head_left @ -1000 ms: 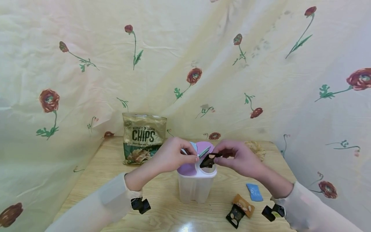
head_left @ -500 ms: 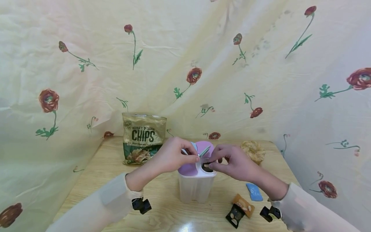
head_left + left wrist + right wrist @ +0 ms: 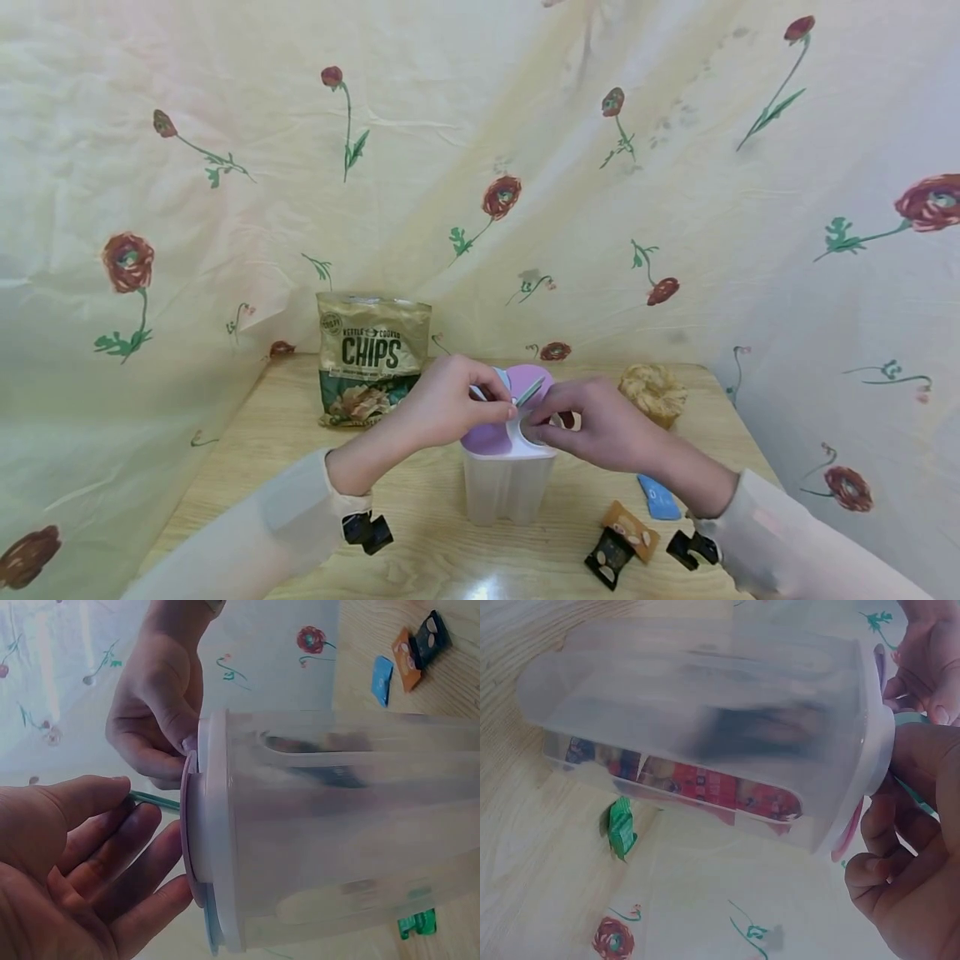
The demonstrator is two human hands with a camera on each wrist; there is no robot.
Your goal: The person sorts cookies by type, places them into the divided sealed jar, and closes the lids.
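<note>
A translucent container [image 3: 506,492] with a white top stands on the table. My left hand [image 3: 461,404] pinches the raised mint-green lid [image 3: 531,392] between thumb and forefinger. My right hand [image 3: 600,425] has thumb and fingertips in the round opening beneath that lid, holding nothing visible. In both wrist views a blurred dark packet [image 3: 761,735] is inside the container, apart from the fingers. Red packets [image 3: 705,787] fill another compartment. Purple lids [image 3: 487,439] and a blue lid [image 3: 501,379] cover other openings.
A chips bag [image 3: 372,358] stands back left. A clear bag of yellowish food [image 3: 654,393] sits back right. Blue [image 3: 660,497], orange [image 3: 632,529] and black [image 3: 610,557] packets lie front right. A green packet [image 3: 621,827] lies beside the container.
My right hand has brought the black packet down into the opening and let it go; it is now inside the container. My left hand keeps its pinch on the raised lid.
</note>
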